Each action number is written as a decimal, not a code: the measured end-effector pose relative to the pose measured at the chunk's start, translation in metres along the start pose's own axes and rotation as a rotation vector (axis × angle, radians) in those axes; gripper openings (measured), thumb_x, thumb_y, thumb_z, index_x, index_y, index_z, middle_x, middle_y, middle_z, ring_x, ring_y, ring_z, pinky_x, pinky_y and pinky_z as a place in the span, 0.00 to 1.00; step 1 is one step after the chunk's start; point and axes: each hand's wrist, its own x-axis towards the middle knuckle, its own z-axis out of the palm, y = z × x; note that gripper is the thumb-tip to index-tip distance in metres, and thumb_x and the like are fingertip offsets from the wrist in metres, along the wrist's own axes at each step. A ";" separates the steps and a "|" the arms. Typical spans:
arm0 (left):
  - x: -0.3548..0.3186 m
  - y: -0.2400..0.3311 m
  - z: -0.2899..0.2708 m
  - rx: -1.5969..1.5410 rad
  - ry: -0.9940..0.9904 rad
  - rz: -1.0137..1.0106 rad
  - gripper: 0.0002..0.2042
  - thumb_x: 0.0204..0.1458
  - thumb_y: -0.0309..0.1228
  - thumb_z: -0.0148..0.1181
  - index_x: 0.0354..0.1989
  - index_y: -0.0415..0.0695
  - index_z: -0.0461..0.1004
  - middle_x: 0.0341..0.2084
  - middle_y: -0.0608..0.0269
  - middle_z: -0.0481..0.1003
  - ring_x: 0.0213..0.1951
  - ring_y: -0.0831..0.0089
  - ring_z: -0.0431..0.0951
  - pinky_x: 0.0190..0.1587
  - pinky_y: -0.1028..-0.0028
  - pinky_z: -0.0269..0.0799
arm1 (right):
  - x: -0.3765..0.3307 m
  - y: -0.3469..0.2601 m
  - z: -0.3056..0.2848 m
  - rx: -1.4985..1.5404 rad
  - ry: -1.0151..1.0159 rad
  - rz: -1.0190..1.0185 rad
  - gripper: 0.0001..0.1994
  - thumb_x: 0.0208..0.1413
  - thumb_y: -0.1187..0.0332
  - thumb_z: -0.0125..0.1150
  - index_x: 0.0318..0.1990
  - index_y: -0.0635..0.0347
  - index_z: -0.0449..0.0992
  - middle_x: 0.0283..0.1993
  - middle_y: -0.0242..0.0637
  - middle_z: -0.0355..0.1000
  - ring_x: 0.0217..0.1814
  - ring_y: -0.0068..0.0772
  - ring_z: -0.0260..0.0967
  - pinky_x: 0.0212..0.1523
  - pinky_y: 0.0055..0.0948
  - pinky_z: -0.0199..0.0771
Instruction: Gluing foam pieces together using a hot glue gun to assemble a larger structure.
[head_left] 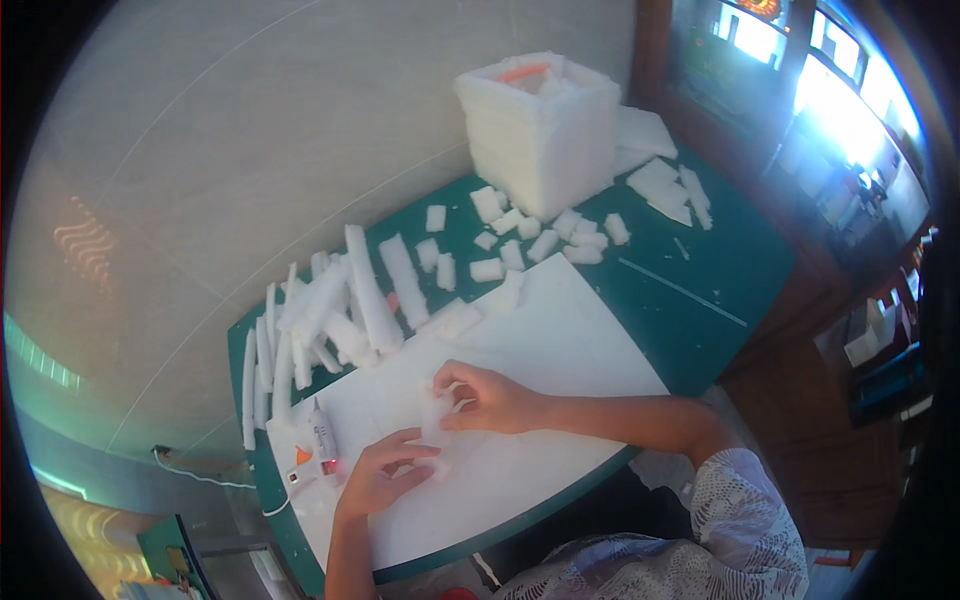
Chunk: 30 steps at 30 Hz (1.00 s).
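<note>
A small strip of white foam (434,425) stands out only faintly against the white board (555,440) below it. My right hand (490,400) pinches its upper part between curled fingers and thumb. At the lower end of the strip is my left hand (385,475), its fingertips and thumb bent around the edge; the exact contact is washed out by glare. Just left of my hands a white glue gun (322,432) with an orange trigger rests near the board's left edge.
Long white foam strips (325,300) lie piled at the left, and several short foam blocks (545,243) are scattered farther back. A white foam box (545,140) stands at the far corner of the green table (690,300). Flat foam offcuts (662,190) lie beside it.
</note>
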 end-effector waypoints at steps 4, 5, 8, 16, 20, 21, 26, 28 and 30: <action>-0.001 -0.008 -0.007 0.145 -0.006 0.018 0.16 0.48 0.17 0.65 0.45 0.45 0.82 0.53 0.56 0.73 0.45 0.72 0.77 0.45 0.77 0.71 | 0.000 -0.007 -0.004 0.155 0.014 0.112 0.20 0.51 0.74 0.69 0.48 0.56 0.64 0.51 0.34 0.62 0.45 0.24 0.66 0.44 0.24 0.72; -0.002 -0.008 -0.009 0.244 -0.028 0.032 0.15 0.48 0.18 0.66 0.45 0.46 0.82 0.52 0.55 0.74 0.43 0.73 0.77 0.43 0.77 0.70 | 0.003 -0.004 -0.005 0.194 0.006 0.128 0.19 0.52 0.74 0.68 0.48 0.56 0.65 0.51 0.34 0.62 0.47 0.24 0.67 0.44 0.24 0.73; 0.000 -0.001 -0.003 0.140 0.004 -0.014 0.15 0.49 0.20 0.65 0.46 0.47 0.82 0.51 0.56 0.75 0.42 0.75 0.76 0.40 0.77 0.69 | 0.003 -0.003 -0.005 0.226 0.008 0.156 0.19 0.53 0.74 0.68 0.48 0.57 0.65 0.51 0.34 0.62 0.46 0.24 0.68 0.45 0.24 0.74; 0.003 -0.001 -0.004 0.102 -0.020 0.039 0.16 0.51 0.20 0.62 0.49 0.46 0.80 0.51 0.60 0.76 0.43 0.75 0.76 0.42 0.77 0.68 | 0.002 -0.009 -0.003 0.245 -0.016 0.204 0.17 0.54 0.77 0.65 0.47 0.58 0.65 0.51 0.34 0.63 0.48 0.27 0.71 0.48 0.26 0.76; 0.003 -0.002 -0.003 0.107 -0.034 0.046 0.16 0.51 0.20 0.61 0.49 0.46 0.80 0.51 0.62 0.76 0.44 0.74 0.76 0.42 0.77 0.68 | 0.002 -0.007 -0.003 0.255 -0.005 0.225 0.16 0.54 0.81 0.63 0.47 0.58 0.65 0.51 0.34 0.63 0.49 0.28 0.71 0.48 0.27 0.76; 0.002 -0.001 -0.003 0.105 -0.028 0.042 0.16 0.51 0.20 0.61 0.49 0.46 0.80 0.51 0.62 0.76 0.44 0.74 0.76 0.42 0.77 0.68 | 0.003 -0.006 -0.003 0.257 -0.012 0.229 0.16 0.54 0.81 0.63 0.47 0.58 0.65 0.51 0.34 0.63 0.49 0.28 0.71 0.48 0.27 0.76; 0.004 0.008 -0.002 0.174 -0.064 0.062 0.17 0.51 0.20 0.61 0.51 0.46 0.79 0.51 0.62 0.76 0.45 0.73 0.75 0.42 0.76 0.69 | 0.002 -0.005 -0.002 0.254 0.009 0.168 0.17 0.55 0.75 0.65 0.48 0.60 0.65 0.48 0.31 0.60 0.45 0.23 0.70 0.47 0.24 0.76; 0.004 0.011 -0.001 0.160 -0.059 0.045 0.18 0.51 0.20 0.61 0.51 0.47 0.79 0.51 0.61 0.76 0.46 0.72 0.75 0.42 0.75 0.69 | 0.001 -0.008 -0.003 0.239 0.007 0.159 0.17 0.55 0.75 0.66 0.48 0.60 0.65 0.48 0.32 0.60 0.45 0.23 0.70 0.47 0.24 0.76; 0.003 0.010 -0.001 0.144 -0.060 0.032 0.18 0.51 0.20 0.61 0.51 0.47 0.79 0.50 0.61 0.76 0.46 0.72 0.75 0.42 0.75 0.69 | 0.000 -0.010 -0.002 0.222 0.012 0.149 0.17 0.55 0.75 0.66 0.47 0.60 0.65 0.48 0.32 0.61 0.44 0.22 0.69 0.47 0.24 0.76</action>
